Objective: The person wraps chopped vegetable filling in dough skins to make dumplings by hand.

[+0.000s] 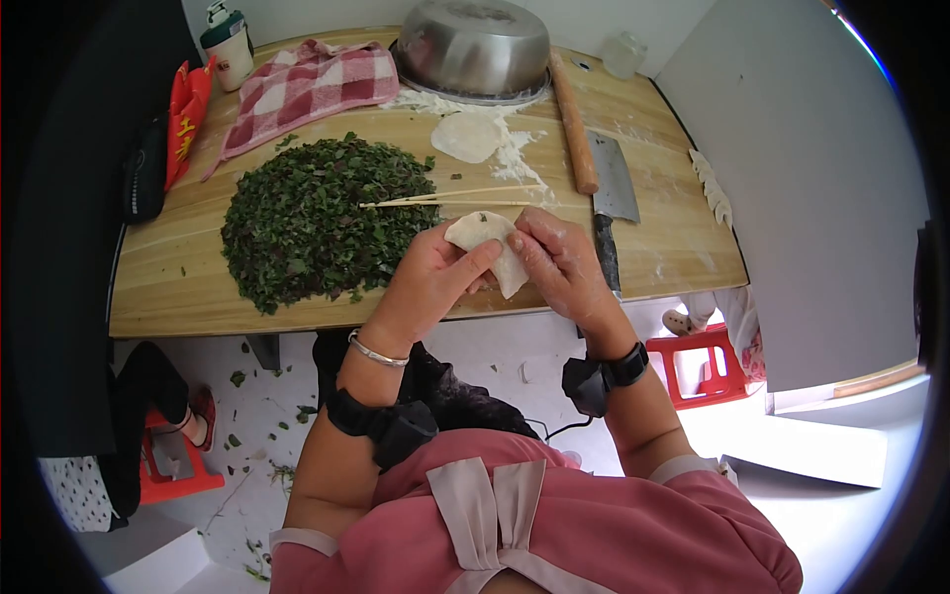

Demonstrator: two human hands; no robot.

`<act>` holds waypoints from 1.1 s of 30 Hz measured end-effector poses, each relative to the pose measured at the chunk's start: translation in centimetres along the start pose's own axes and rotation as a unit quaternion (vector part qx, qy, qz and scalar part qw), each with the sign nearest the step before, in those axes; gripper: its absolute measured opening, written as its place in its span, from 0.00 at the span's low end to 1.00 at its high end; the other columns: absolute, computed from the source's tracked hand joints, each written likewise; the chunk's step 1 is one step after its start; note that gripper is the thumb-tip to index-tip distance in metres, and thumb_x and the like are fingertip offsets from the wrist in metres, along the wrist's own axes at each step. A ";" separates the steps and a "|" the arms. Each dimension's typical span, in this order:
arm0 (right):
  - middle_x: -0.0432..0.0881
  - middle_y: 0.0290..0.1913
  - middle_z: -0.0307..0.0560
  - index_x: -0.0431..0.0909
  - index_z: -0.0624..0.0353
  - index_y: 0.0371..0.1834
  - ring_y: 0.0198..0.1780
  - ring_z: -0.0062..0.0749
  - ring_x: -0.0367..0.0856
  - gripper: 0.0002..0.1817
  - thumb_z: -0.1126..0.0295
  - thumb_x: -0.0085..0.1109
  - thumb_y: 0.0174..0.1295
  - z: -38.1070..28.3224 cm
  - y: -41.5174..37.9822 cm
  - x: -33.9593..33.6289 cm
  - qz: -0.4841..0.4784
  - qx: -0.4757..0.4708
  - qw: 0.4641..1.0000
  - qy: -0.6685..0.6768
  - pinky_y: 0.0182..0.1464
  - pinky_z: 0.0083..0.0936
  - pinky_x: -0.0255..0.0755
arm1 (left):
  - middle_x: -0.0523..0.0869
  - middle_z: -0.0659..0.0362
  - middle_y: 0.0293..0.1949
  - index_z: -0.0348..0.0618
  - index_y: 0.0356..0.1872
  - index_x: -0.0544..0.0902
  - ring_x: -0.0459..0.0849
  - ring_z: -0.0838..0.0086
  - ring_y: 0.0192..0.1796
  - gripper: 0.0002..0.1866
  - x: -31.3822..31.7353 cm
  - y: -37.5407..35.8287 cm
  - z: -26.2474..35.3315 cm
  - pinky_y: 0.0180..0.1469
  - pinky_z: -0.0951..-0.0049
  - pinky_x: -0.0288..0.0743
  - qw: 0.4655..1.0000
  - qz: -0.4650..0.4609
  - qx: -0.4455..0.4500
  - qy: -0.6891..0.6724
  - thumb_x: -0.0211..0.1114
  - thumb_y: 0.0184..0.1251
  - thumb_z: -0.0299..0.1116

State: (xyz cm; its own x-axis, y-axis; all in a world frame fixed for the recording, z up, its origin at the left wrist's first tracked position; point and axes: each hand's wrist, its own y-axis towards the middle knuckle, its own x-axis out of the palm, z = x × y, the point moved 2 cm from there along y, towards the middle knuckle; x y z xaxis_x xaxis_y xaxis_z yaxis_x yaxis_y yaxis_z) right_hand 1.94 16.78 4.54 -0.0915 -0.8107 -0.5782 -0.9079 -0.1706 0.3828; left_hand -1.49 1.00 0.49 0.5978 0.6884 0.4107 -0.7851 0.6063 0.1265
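A folded piece of pale dough point(484, 230) is held between my two hands above the table's front edge, with a small dark green fleck on it. My left hand point(445, 269) grips its left side, thumb across the front. My right hand point(560, 259) has its fingers closed on the right edge. Just beyond my hands, a pair of chopsticks point(455, 198) lies with its tips on a large heap of chopped green leaves point(327, 218). Farther back, a flat round dough wrapper point(467, 137) rests beside scattered flour point(515, 148).
On the wooden table point(663, 247) are a rolling pin point(574, 124), a cleaver point(614, 178), a metal basin point(473, 45), a checked cloth point(317, 84) and shaped dough pieces point(711, 188). Red stools point(701, 361) and parts of other people show at both sides below.
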 end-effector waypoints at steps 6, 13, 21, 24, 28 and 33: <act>0.66 0.23 0.53 0.70 0.66 0.27 0.23 0.39 0.64 0.13 0.68 0.50 0.67 0.4 -0.1 -0.5 -0.017 0.066 0.997 0.020 0.28 0.29 0.63 | 0.82 0.64 0.31 0.39 0.46 0.77 0.75 0.87 0.26 0.10 -0.1 0.0 0.1 0.27 0.87 0.68 1.000 -0.001 -0.014 0.020 0.57 0.71 0.34; 0.68 0.22 0.50 0.71 0.66 0.27 0.23 0.34 0.63 0.13 0.67 0.51 0.67 0.0 -0.1 -0.7 -0.005 0.022 1.000 0.008 0.29 0.28 0.63 | 0.84 0.60 0.32 0.37 0.49 0.77 0.78 0.83 0.27 0.12 -0.1 0.0 0.1 0.28 0.84 0.72 1.000 -0.010 -0.015 0.012 0.57 0.71 0.33; 0.67 0.22 0.50 0.70 0.65 0.27 0.24 0.35 0.64 0.14 0.67 0.50 0.67 0.3 -0.1 -0.9 -0.009 0.078 0.996 0.052 0.29 0.28 0.63 | 0.85 0.57 0.32 0.36 0.48 0.78 0.78 0.82 0.26 0.13 -0.2 0.0 0.0 0.28 0.83 0.72 1.000 -0.011 -0.007 0.023 0.56 0.71 0.34; 0.67 0.22 0.50 0.70 0.65 0.28 0.24 0.38 0.66 0.13 0.67 0.49 0.67 0.6 -0.2 -1.3 -0.032 0.095 0.994 0.046 0.31 0.29 0.64 | 0.85 0.58 0.31 0.34 0.44 0.79 0.79 0.83 0.26 0.12 0.0 0.0 0.3 0.27 0.83 0.73 0.999 0.010 -0.006 -0.031 0.58 0.71 0.34; 0.68 0.23 0.51 0.70 0.64 0.30 0.25 0.40 0.66 0.12 0.66 0.49 0.67 0.0 -0.4 -1.2 -0.020 0.030 0.999 -0.012 0.31 0.30 0.64 | 0.85 0.58 0.31 0.35 0.46 0.78 0.80 0.82 0.27 0.12 -0.1 0.0 0.1 0.28 0.83 0.74 1.000 0.000 -0.018 -0.018 0.58 0.70 0.33; 0.68 0.23 0.52 0.70 0.64 0.30 0.24 0.41 0.66 0.12 0.66 0.48 0.67 -0.8 -0.3 -0.8 -0.003 0.001 0.999 -0.047 0.31 0.30 0.64 | 0.84 0.58 0.32 0.35 0.48 0.77 0.80 0.80 0.28 0.11 -0.4 0.0 -0.2 0.29 0.82 0.74 0.999 -0.019 -0.025 -0.006 0.58 0.70 0.31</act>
State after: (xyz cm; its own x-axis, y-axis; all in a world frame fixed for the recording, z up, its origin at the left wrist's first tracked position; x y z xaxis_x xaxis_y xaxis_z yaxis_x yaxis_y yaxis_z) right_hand 2.63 17.07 5.48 -0.1247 -0.7534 -0.6456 -0.9092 -0.1738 0.3784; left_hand -1.65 0.84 0.12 0.6254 0.6595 0.4171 -0.7523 0.6515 0.0981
